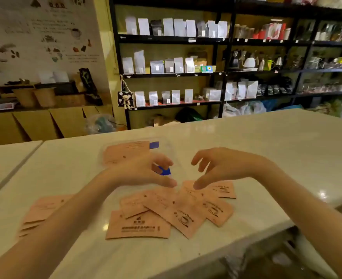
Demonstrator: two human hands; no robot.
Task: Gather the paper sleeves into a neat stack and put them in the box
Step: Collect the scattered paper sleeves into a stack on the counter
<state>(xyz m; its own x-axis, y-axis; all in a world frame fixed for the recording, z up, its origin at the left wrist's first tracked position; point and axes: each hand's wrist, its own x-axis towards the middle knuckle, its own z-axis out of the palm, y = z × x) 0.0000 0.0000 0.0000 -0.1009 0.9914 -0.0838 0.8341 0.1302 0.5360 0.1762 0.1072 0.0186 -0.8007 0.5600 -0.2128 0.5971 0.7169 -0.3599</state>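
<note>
Several pink paper sleeves (176,212) with dark print lie fanned and overlapping on the white table (266,150). A second small pile of sleeves (39,212) lies at the left, partly under my left forearm. A clear plastic box (166,150) stands just beyond my hands, with pink sleeves (125,153) inside it and blue marks on it. My left hand (144,172) hovers in front of the box, fingers curled, holding nothing. My right hand (220,166) hovers above the fanned sleeves with its fingers spread.
The table's right front edge (246,240) runs diagonally close to the sleeves. A seam (15,164) splits the table at the left. Black shelves (224,73) with white bags stand behind, cardboard boxes (35,125) at the far left.
</note>
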